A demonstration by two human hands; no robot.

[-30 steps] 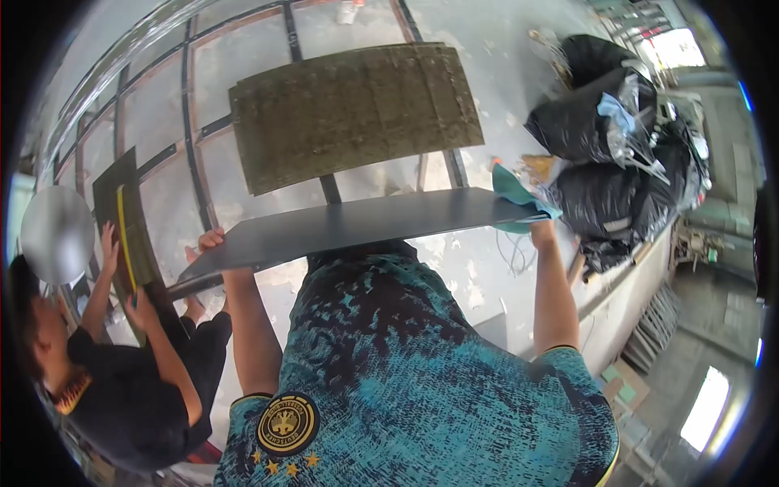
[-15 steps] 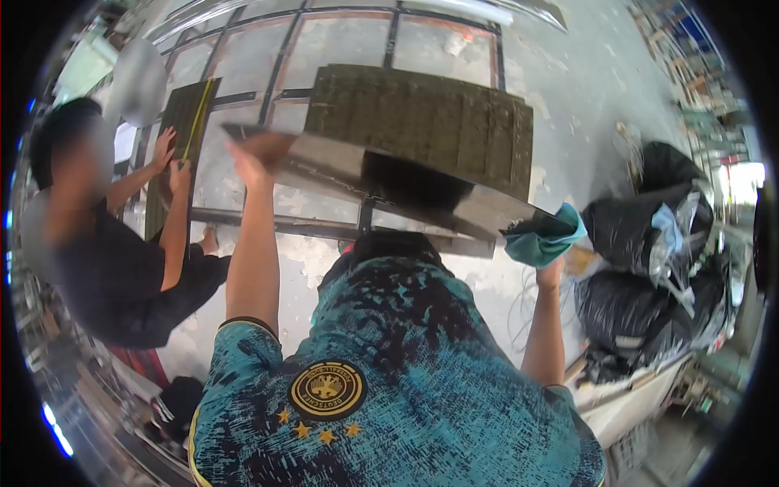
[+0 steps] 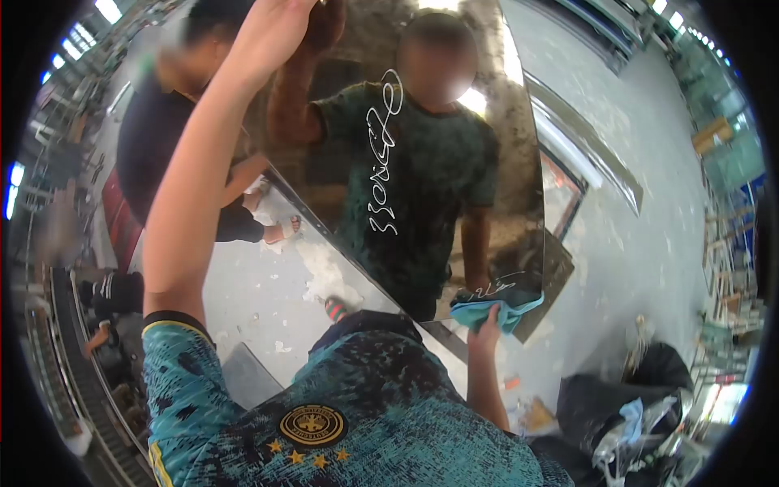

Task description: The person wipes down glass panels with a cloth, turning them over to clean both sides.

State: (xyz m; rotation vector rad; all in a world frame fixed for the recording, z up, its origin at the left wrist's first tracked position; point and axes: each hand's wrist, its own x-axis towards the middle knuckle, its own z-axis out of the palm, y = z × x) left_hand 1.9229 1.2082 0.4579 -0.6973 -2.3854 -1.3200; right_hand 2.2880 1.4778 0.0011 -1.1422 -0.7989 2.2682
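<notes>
The left hand point(image 3: 274, 36) grips the mirror point(image 3: 507, 187) at its far left edge; the right hand point(image 3: 484, 333) clasps a teal cloth point(image 3: 517, 314) at the mirror's near right corner.

Lower R: bulky blk plastic bag point(image 3: 586, 399), crumpled lt-blue scrap point(image 3: 631, 420) on it. Nearby, on mottled gry floor point(image 3: 243, 300): small orange-red piece point(image 3: 511, 382), ID unclear. Upper R: long shiny silver metal strip point(image 3: 604, 162); far R, pale-green glass-like sheets point(image 3: 732, 177), blurred near edge. Upper L: co-worker in blk short-sleeved top point(image 3: 158, 146), partly hidden, sandalled ft point(image 3: 280, 233) on floor.
</notes>
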